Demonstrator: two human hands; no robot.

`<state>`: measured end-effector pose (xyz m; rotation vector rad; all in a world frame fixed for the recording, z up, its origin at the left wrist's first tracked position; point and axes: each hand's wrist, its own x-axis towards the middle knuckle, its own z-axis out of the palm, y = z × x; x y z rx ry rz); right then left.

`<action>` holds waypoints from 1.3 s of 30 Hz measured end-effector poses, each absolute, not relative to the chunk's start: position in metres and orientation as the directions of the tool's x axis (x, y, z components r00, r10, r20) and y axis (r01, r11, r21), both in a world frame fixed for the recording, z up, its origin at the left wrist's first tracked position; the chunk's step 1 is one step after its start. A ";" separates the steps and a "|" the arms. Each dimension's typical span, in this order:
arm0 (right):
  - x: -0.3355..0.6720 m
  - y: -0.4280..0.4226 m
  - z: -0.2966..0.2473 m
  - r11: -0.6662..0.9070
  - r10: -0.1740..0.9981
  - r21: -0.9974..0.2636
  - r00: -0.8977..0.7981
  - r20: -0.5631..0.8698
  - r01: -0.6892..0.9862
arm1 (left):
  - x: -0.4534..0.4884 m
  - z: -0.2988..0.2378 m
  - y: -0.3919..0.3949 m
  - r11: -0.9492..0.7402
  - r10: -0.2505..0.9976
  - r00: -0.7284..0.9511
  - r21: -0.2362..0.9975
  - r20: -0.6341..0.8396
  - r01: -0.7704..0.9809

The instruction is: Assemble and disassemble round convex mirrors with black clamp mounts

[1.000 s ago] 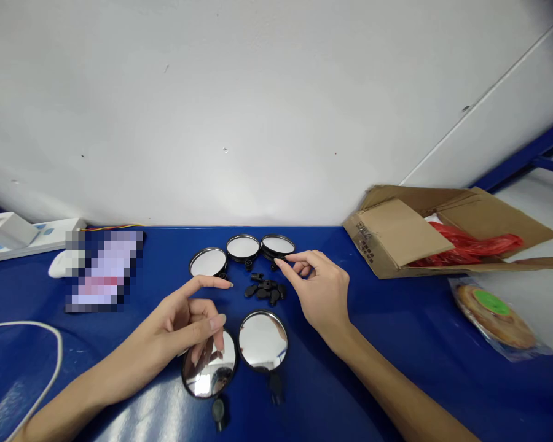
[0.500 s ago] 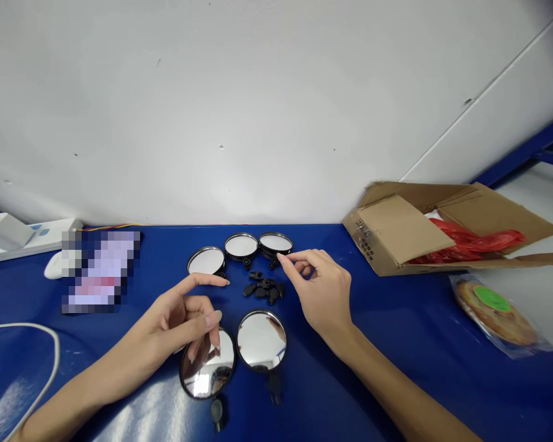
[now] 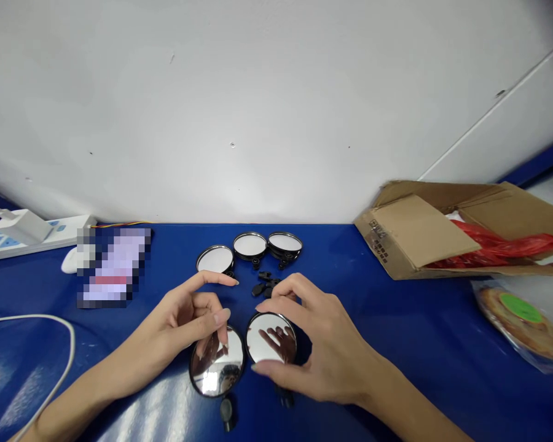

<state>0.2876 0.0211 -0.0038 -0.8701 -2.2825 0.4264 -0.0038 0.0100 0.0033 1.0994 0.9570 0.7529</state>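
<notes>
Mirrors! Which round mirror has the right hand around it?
The front right mirror, because the right hand is cupped around its rim. The front left mirror lies beside it, with the left hand above it, not around it.

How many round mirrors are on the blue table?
5. Three sit in a back row: the left mirror, middle mirror and right mirror. One mirror lies below the left hand, another under the right hand. The box could hide more.
</notes>
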 end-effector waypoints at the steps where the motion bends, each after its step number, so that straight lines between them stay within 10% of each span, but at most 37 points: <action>1: 0.288 0.018 -0.003 0.711 0.697 -0.493 -0.594 0.402 0.501 | -0.004 0.003 0.010 0.292 0.876 0.410 0.956 -0.252 -0.036; 22: 0.306 0.032 0.023 0.393 0.640 -0.699 -0.724 -0.259 0.597 | -0.004 0.006 0.009 0.307 0.866 0.424 0.951 -0.264 -0.036; 39: 0.310 0.023 0.018 0.538 0.692 -0.677 -0.722 0.015 0.502 | -0.003 0.001 0.010 0.292 0.869 0.418 0.956 -0.264 -0.003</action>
